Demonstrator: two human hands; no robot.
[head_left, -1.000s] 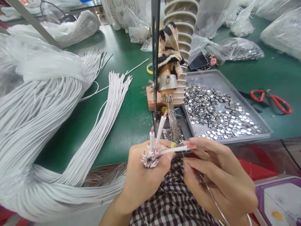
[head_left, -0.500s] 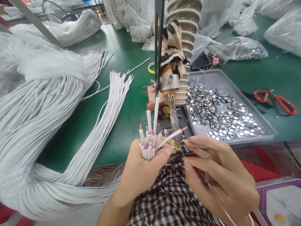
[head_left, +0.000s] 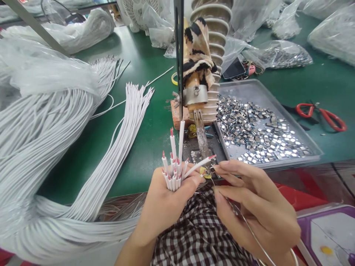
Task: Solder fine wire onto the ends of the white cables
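My left hand (head_left: pixel 165 205) is closed around a bunch of white cables (head_left: pixel 174 179), their stripped ends with red inner wires pointing up. One cable (head_left: pixel 200 163) leans out to the right, close to the soldering iron's tip. My right hand (head_left: pixel 257 210) pinches a thin silvery solder wire (head_left: pixel 253 232), which runs down across the palm. At its upper fingertips is a small metal piece, too small to make out well. The clamped soldering iron (head_left: pixel 201 138), wrapped above in patterned cloth (head_left: pixel 196 51), points down between both hands. A yellow pad (head_left: pixel 204 173) lies under the tip.
Right of the iron, a clear plastic tray (head_left: pixel 277 159) holds many small metal connectors. Red-handled pliers (head_left: pixel 332 120) lie beyond it. A ribbed hose (head_left: pixel 215 48) rises behind the iron. Long white cable bundles (head_left: pixel 116 147) cover the left side. A phone (head_left: pixel 233 69) rests behind the tray.
The whole view has shifted slightly, with the bench things a little further left. Both hands keep their grips and stay close to the iron's tip.
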